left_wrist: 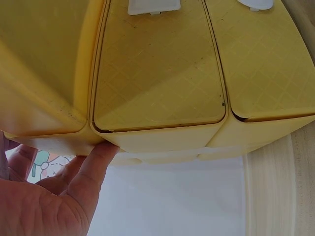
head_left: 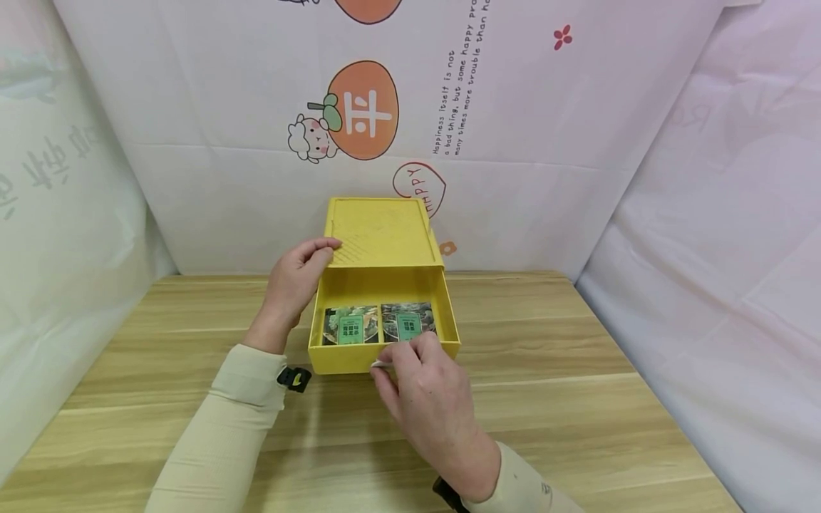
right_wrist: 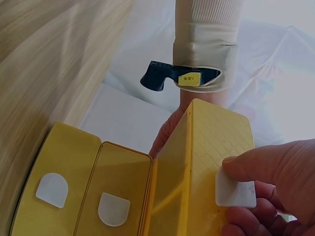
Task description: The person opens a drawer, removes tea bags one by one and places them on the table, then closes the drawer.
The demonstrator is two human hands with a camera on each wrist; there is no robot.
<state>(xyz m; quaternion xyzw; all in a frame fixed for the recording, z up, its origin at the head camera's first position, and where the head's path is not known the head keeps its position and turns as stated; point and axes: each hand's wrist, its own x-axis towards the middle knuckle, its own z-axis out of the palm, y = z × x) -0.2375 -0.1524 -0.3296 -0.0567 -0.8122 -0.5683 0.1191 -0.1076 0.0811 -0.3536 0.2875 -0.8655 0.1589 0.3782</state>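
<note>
A yellow drawer cabinet [head_left: 385, 228] stands on the table with its top drawer [head_left: 346, 360] pulled out toward the person. Inside lie two tea packets side by side, the left packet [head_left: 351, 325] and the right packet [head_left: 408, 322], both with green labels. My right hand [head_left: 436, 399] pinches the white handle [right_wrist: 235, 191] on that drawer's front between thumb and fingers. At the cabinet's left upper edge, my left hand [head_left: 296, 278] grips the corner, fingertips on the top and the rest of the hand along the side.
Two lower drawers, the middle drawer [left_wrist: 157, 73] and the bottom drawer [left_wrist: 266, 64], sit closed, each with a white handle. A wood-grain table [head_left: 545, 370] lies under everything. White printed sheeting [head_left: 513, 178] hangs behind the cabinet and at both sides.
</note>
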